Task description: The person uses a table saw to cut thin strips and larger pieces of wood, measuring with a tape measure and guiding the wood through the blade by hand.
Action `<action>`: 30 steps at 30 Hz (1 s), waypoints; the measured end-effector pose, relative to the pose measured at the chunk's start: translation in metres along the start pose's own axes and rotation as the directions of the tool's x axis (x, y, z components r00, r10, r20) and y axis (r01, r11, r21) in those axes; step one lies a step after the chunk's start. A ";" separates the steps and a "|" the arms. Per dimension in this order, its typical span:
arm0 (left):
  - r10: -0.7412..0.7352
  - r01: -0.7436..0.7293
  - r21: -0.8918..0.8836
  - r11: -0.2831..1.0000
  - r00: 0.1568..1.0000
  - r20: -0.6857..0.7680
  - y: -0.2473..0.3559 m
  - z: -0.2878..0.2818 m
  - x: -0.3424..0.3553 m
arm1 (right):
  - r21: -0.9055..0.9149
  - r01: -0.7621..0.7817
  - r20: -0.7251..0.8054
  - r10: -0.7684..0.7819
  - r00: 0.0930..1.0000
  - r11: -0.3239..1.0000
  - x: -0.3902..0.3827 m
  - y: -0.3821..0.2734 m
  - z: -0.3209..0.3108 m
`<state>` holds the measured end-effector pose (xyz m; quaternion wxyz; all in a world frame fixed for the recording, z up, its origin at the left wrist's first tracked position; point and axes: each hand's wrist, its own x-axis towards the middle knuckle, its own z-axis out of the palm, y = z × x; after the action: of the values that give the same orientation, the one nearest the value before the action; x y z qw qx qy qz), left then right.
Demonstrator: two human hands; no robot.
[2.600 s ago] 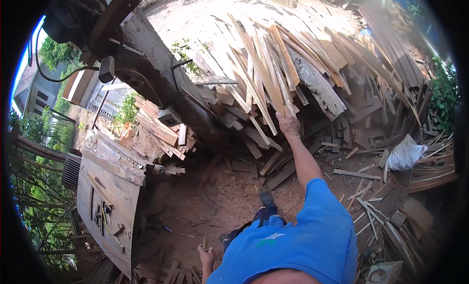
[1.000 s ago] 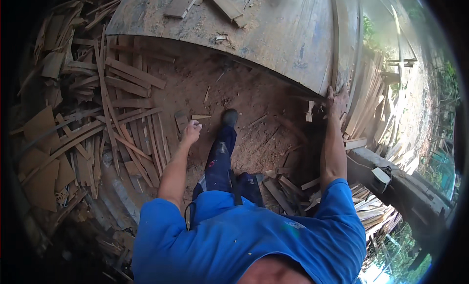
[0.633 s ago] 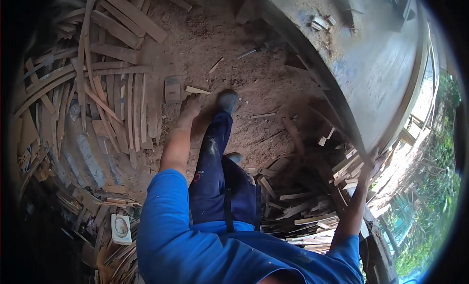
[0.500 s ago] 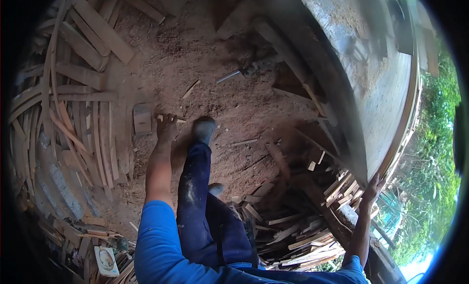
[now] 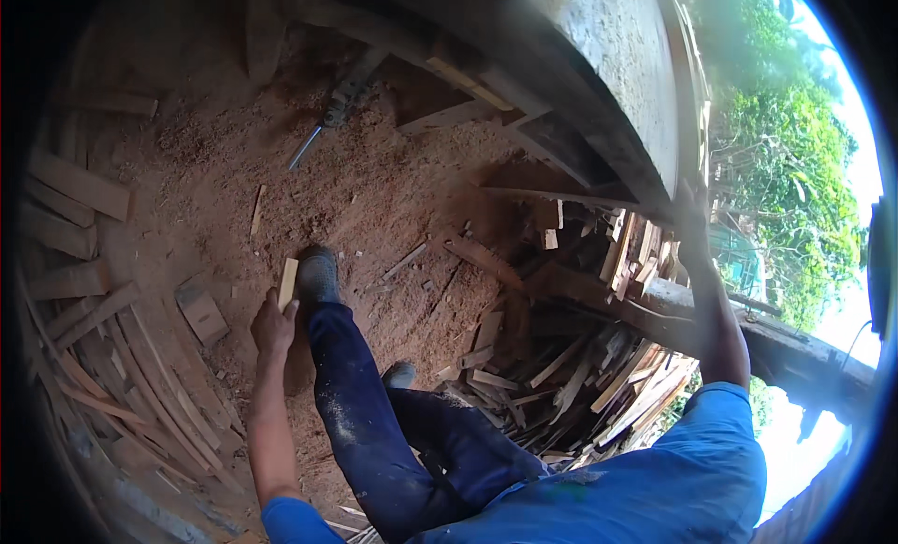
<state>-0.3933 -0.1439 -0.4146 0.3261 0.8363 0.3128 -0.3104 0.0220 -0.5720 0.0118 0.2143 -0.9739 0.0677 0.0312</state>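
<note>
Low over the dirt floor, my left hand [image 5: 272, 327] is closed around a short, pale piece of wood [image 5: 288, 280], which sticks up past my fingers beside my shoe. My right arm reaches out to the right. At the near corner of a large, pale-topped workbench [image 5: 617, 48], my right hand [image 5: 690, 212] is smeared and hazy; it seems to touch the edge, but its fingers cannot be made out. On the floor left of my left hand lies a wooden block [image 5: 202, 315] with a small dark spot on it.
Stacked planks [image 5: 75, 188] crowd the left side. A heap of wood offcuts [image 5: 599, 380] fills the space under a thick beam [image 5: 767, 343] at right. A dark tool with a metal rod [image 5: 305, 147] and a thin stick [image 5: 256, 210] lie ahead on the sawdust-covered floor.
My left hand has lifted the pale wood piece, which now points upward instead of sideways. The view has swung right, and my right hand is farther forward along the workbench's edge.
</note>
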 end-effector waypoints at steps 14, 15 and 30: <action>0.731 -0.850 0.197 0.489 0.276 -0.624 0.487 -0.092 -0.034 | -0.184 0.142 -0.221 -0.181 0.958 0.973 -0.001 -0.010 0.025; 0.796 -0.843 0.224 0.488 0.325 -0.510 0.485 -0.081 -0.022 | -0.217 0.157 -0.241 -0.209 0.948 0.964 -0.001 -0.015 0.027; 0.780 -0.819 0.105 0.565 0.488 -0.390 0.472 -0.055 -0.150 | -0.235 0.012 -0.287 -0.082 0.954 0.972 -0.045 0.010 0.004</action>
<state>-0.1254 -0.4305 -0.1082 0.4017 0.9125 -0.0384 0.0670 -0.0243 -0.5737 0.0082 0.0878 -0.9873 0.0714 -0.1118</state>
